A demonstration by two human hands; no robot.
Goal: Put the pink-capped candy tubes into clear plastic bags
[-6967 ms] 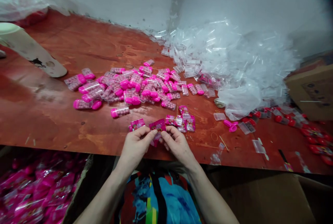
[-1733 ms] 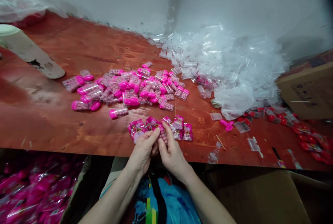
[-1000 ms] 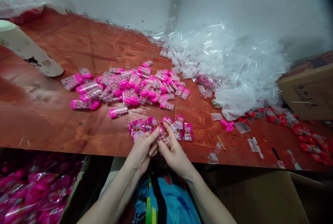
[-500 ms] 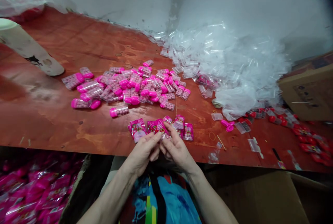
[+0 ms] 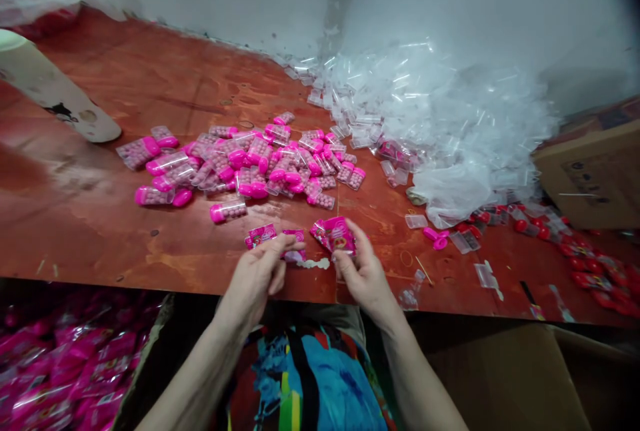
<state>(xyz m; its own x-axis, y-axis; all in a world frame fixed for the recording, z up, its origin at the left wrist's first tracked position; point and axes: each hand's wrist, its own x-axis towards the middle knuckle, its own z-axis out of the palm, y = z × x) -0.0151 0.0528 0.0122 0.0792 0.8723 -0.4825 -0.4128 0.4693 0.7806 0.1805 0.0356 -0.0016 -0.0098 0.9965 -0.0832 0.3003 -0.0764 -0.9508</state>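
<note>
Small pink printed packets lie near the table's front edge. My left hand (image 5: 260, 267) reaches over the left packets (image 5: 261, 235), its index finger stretched out above another pink packet (image 5: 295, 254); whether it touches that one I cannot tell. To the right, my right hand (image 5: 365, 274) grips a pink packet (image 5: 340, 236) between thumb and fingers. Part of a further packet (image 5: 320, 231) shows behind its left side. Between the hands a pale jagged strip (image 5: 314, 263) lies on the wood.
Beyond the hands is a pile of clear bottles with pink caps and pink beads (image 5: 250, 161). Clear empty containers (image 5: 450, 117) are heaped at the back right, near a cardboard box (image 5: 590, 171). A tumbler (image 5: 60, 94) stands left. Pink packages (image 5: 65, 364) fill the space below left.
My hands have moved apart from where they met. The right hand now holds a packet to the right, the right-hand packets have left their place, and the pale strip has come into view.
</note>
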